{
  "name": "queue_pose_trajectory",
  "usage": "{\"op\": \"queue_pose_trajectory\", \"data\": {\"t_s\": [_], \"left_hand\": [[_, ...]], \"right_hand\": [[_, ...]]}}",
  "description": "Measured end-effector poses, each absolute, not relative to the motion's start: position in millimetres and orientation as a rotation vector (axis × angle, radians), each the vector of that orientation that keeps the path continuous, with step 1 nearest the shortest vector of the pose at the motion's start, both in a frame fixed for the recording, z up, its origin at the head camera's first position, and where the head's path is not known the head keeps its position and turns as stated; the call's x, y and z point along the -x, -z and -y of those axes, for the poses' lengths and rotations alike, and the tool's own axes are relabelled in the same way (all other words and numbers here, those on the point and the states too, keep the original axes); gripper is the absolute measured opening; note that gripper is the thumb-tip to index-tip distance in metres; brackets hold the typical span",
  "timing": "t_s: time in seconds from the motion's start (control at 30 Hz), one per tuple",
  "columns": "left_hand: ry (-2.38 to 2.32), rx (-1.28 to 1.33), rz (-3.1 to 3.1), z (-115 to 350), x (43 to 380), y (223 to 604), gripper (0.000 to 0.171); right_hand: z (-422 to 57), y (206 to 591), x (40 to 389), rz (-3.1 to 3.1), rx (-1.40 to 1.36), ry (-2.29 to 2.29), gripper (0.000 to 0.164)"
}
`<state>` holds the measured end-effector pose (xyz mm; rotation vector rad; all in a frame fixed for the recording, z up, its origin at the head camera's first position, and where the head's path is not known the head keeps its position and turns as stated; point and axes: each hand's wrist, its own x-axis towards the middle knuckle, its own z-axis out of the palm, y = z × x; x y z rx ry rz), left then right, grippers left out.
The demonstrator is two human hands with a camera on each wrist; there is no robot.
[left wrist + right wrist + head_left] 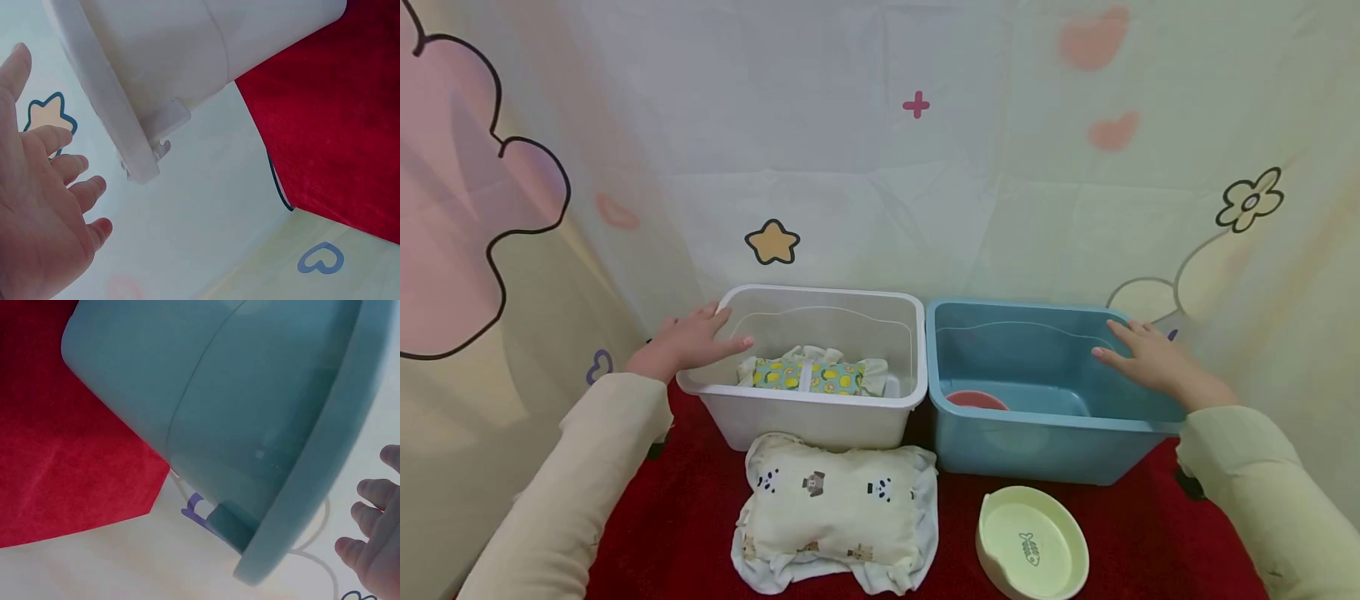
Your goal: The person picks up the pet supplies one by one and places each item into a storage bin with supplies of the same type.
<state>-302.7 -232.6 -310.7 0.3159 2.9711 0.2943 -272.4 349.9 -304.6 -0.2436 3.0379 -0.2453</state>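
At the outer end of the white plastic bin (808,404) my left hand (688,342) hovers with fingers spread. The left wrist view shows that hand (44,206) apart from the bin's rim (103,94), palm bare. My right hand (1153,362) is held over the right end of the blue bin (1022,446), fingers extended and holding nothing. In the right wrist view its fingertips (369,487) stand off the blue rim. Inside the white bin lies a small lemon-print cushion (778,375) with white frills. A red round thing (976,400), partly hidden, sits in the blue bin.
In front of the white bin lies a frilled cream pillow (835,504) with animal prints. A pale yellow pet bowl (1037,542) stands before the blue bin. Red cloth (670,508) covers the table; a printed curtain (850,167) hangs close behind the bins.
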Motion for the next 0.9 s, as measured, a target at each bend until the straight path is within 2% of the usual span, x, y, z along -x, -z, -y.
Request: {"op": "queue_pose_trajectory", "data": {"t_s": [0.9], "left_hand": [[-0.407,-0.366,-2.987,251.4,286.1,320.6,0.087]], "right_hand": [[-343.9,306.0,250.0,-3.056,0.322,0.28,0.079]]}}
